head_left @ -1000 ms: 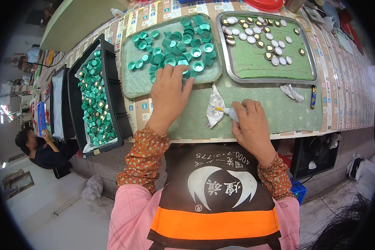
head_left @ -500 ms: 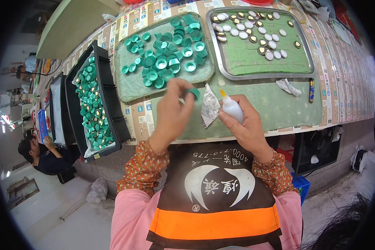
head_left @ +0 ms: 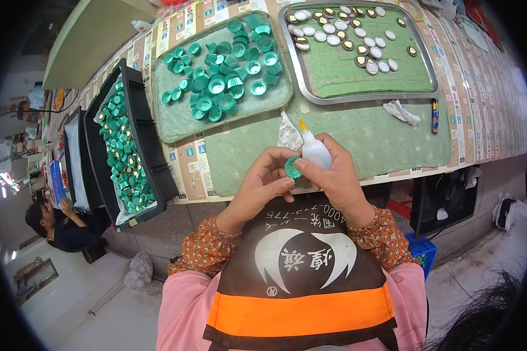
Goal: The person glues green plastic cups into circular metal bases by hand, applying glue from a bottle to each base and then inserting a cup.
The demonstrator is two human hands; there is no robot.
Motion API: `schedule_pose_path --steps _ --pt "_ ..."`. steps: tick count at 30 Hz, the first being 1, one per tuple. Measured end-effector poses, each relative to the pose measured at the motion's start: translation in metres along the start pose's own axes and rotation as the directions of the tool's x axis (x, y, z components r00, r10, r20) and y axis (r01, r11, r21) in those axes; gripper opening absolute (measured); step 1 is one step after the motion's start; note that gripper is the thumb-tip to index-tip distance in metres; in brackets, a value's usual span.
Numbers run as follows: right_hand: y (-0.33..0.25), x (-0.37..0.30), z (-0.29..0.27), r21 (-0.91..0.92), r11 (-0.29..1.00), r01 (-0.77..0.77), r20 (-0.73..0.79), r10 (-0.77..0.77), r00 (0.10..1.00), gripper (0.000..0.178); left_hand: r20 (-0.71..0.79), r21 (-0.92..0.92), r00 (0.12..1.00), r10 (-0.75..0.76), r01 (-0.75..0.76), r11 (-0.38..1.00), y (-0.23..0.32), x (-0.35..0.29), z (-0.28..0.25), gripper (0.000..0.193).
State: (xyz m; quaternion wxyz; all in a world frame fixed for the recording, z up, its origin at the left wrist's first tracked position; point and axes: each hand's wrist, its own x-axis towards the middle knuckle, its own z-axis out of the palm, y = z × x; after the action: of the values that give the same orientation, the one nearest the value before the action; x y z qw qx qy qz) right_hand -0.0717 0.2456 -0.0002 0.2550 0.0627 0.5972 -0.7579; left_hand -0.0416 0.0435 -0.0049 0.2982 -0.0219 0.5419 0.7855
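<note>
My left hand (head_left: 257, 186) pinches a small green fluted foil cup (head_left: 292, 168) close to the table's front edge. My right hand (head_left: 344, 184) is wrapped round a white squeeze bottle (head_left: 317, 154) with a yellow nozzle pointing up and away. The right thumb tip is at the cup's right side, so both hands meet there. Just beyond the bottle lies a crumpled whitish cloth or paper (head_left: 288, 132). Many more green foil cups (head_left: 216, 85) are scattered on a tray (head_left: 170, 130) at the far left.
A metal-rimmed tray (head_left: 369, 98) at the far right holds round discs, some white and some dark with gold. To the left, a black crate (head_left: 163, 175) holds filled green cups. A crumpled tissue (head_left: 401, 112) and a blue-yellow tube (head_left: 435, 116) lie on the right. Another person (head_left: 64, 225) sits far left.
My left hand has come down and right with the green cup, meeting my right hand. The right hand has moved slightly left and nearer, its thumb now at the cup.
</note>
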Motion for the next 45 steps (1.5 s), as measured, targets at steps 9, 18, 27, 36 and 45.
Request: schedule_pose_path --steps 9,18,27,36,45 --pt "-0.005 -0.007 0.008 -0.082 0.996 0.026 -0.026 -0.029 0.999 0.028 -0.082 -0.128 0.997 -0.006 -0.004 0.992 -0.006 -0.005 0.003 0.046" --pt "-0.025 -0.021 -0.015 -0.497 0.737 0.458 0.14 -0.452 0.881 0.036 -0.117 -0.327 0.993 -0.001 -0.038 0.944 0.004 -0.014 -0.013 0.05" --pt "-0.025 -0.034 -0.009 -0.521 0.575 0.63 0.24 -0.61 0.755 0.035 -0.066 -0.39 0.998 0.005 -0.03 0.92 -0.005 -0.012 -0.016 0.052" --pt "-0.022 -0.032 -0.004 -0.564 0.45 0.693 0.346 -0.633 0.693 0.029 -0.04 -0.388 0.999 -0.006 -0.01 0.921 -0.006 -0.013 -0.016 0.051" --pt "-0.019 -0.031 0.0 -0.561 0.461 0.687 0.317 -0.647 0.693 0.022 -0.04 -0.36 0.999 -0.024 0.008 0.933 -0.005 -0.014 -0.015 0.05"
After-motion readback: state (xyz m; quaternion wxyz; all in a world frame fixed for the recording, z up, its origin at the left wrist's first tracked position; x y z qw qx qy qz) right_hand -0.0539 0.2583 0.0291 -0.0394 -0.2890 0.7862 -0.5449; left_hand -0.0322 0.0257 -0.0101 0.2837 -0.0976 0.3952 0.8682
